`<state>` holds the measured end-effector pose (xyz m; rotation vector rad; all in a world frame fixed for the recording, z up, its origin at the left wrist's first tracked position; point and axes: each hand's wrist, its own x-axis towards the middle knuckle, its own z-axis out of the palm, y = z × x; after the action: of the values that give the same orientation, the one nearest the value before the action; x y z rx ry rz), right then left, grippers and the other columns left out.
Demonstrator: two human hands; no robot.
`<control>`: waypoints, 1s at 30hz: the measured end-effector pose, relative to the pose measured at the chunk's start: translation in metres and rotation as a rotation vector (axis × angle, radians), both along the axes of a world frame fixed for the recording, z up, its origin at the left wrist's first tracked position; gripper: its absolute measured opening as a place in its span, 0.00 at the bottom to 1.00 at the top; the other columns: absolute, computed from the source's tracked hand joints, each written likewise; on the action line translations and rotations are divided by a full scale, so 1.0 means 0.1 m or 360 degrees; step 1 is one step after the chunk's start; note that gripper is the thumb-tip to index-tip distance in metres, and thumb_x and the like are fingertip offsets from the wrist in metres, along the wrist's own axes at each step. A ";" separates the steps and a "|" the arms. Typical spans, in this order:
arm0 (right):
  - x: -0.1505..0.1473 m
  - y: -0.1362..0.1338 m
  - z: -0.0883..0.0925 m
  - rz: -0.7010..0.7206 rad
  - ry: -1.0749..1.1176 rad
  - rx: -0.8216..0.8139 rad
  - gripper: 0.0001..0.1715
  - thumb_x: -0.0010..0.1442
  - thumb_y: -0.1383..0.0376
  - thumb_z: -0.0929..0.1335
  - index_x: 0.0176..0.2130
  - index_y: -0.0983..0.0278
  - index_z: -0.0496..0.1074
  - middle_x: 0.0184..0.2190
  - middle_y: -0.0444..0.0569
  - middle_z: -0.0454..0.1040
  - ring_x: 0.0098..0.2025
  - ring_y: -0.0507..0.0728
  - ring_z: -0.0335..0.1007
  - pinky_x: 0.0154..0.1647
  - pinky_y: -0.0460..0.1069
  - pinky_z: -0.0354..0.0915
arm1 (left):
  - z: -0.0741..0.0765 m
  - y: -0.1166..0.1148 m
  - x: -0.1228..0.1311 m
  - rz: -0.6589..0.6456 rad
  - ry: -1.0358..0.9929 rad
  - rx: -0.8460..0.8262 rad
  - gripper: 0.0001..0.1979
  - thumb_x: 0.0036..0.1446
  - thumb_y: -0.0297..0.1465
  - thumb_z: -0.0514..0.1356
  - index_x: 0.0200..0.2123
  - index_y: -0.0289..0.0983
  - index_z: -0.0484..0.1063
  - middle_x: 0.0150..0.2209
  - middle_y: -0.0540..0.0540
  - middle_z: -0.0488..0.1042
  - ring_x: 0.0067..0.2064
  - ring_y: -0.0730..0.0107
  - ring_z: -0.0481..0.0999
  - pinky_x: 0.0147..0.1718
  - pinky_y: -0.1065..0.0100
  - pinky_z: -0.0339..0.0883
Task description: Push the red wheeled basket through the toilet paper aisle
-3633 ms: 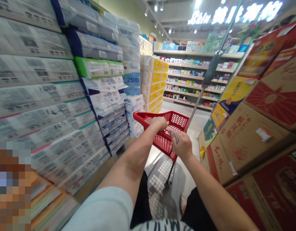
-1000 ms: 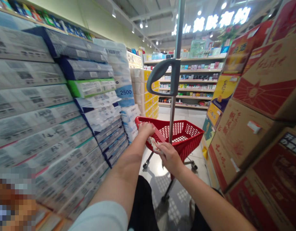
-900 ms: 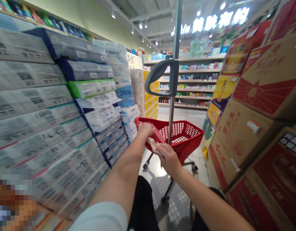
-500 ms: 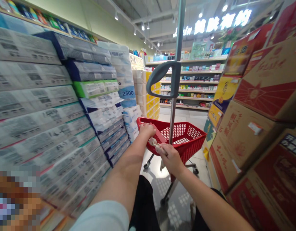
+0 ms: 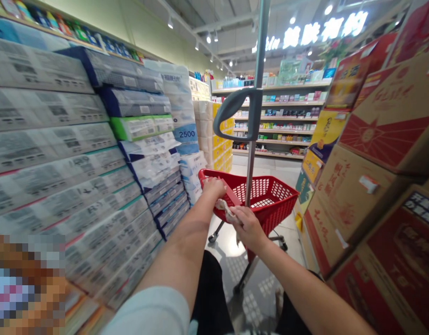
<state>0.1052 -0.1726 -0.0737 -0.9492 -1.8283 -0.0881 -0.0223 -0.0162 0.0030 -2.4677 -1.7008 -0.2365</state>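
Observation:
A red plastic shopping cart (image 5: 279, 209) with a perforated basket stands in front of my knees. My left hand (image 5: 214, 187) is closed over its near left rim; the fingertips are partly hidden. A crumpled whitish cloth (image 5: 225, 209) is pinched in my right hand (image 5: 251, 229), at the near side of the basket. One end of the cloth reaches towards my left hand, and another hangs below the right fingers. From the cart rises a metal pole (image 5: 250, 174) carrying a grey loop handle (image 5: 235, 138), which neither hand touches.
Tall stacks of wrapped paper packs (image 5: 61, 153) line the left side. Cardboard cartons (image 5: 343, 195) are piled on the right. Behind the cart, shelves (image 5: 280, 104) of small goods cross the aisle. Pale floor tiles (image 5: 247, 164) show between the stacks.
The view has shifted slightly, so the left stacks sit a little further right. My right hand and the cloth have moved marginally; my left hand stays on the cart's rim.

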 end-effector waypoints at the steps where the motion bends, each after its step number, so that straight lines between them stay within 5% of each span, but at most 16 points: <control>1: 0.00 0.01 0.00 0.0020 0.0028 -0.0023 0.17 0.63 0.65 0.63 0.52 0.60 0.69 0.46 0.52 0.73 0.50 0.57 0.67 0.53 0.56 0.65 | 0.00 0.00 0.00 0.0004 -0.0001 0.0003 0.20 0.60 0.41 0.50 0.43 0.35 0.75 0.48 0.36 0.72 0.52 0.51 0.66 0.55 0.53 0.51; 10: -0.02 -0.07 -0.22 -0.0071 0.0082 0.0141 0.26 0.63 0.70 0.61 0.60 0.59 0.63 0.56 0.54 0.67 0.59 0.58 0.59 0.59 0.59 0.61 | 0.00 0.01 0.01 -0.0003 0.0030 0.0051 0.20 0.60 0.40 0.48 0.44 0.36 0.75 0.47 0.37 0.73 0.50 0.53 0.68 0.53 0.53 0.54; 20: 0.03 0.03 0.20 -0.0158 -0.0073 -0.0278 0.14 0.65 0.63 0.61 0.47 0.61 0.72 0.44 0.50 0.75 0.46 0.57 0.69 0.50 0.54 0.66 | 0.01 -0.03 0.01 -0.0066 -0.0026 0.0129 0.20 0.62 0.39 0.48 0.39 0.36 0.77 0.42 0.39 0.76 0.47 0.55 0.73 0.51 0.56 0.57; 25: -0.02 0.05 0.27 -0.0425 -0.0330 -0.0412 0.15 0.66 0.65 0.58 0.43 0.64 0.72 0.40 0.53 0.75 0.43 0.58 0.69 0.47 0.53 0.64 | 0.01 -0.46 0.08 -0.0423 -0.0332 -0.0186 0.30 0.66 0.44 0.37 0.37 0.42 0.78 0.39 0.48 0.79 0.47 0.64 0.73 0.57 0.58 0.50; 30: -0.02 0.06 0.36 -0.0565 -0.0328 -0.0649 0.13 0.61 0.68 0.60 0.40 0.66 0.72 0.37 0.54 0.75 0.41 0.58 0.71 0.42 0.49 0.62 | -0.02 -1.02 0.10 -0.0507 -0.0395 -0.0124 0.31 0.67 0.44 0.32 0.44 0.43 0.74 0.45 0.49 0.77 0.46 0.65 0.75 0.45 0.66 0.63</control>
<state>0.1028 -0.1661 -0.0372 -1.5991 -1.8820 -0.0325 -0.0120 -0.1179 0.0005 -2.8643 -1.4074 -0.5394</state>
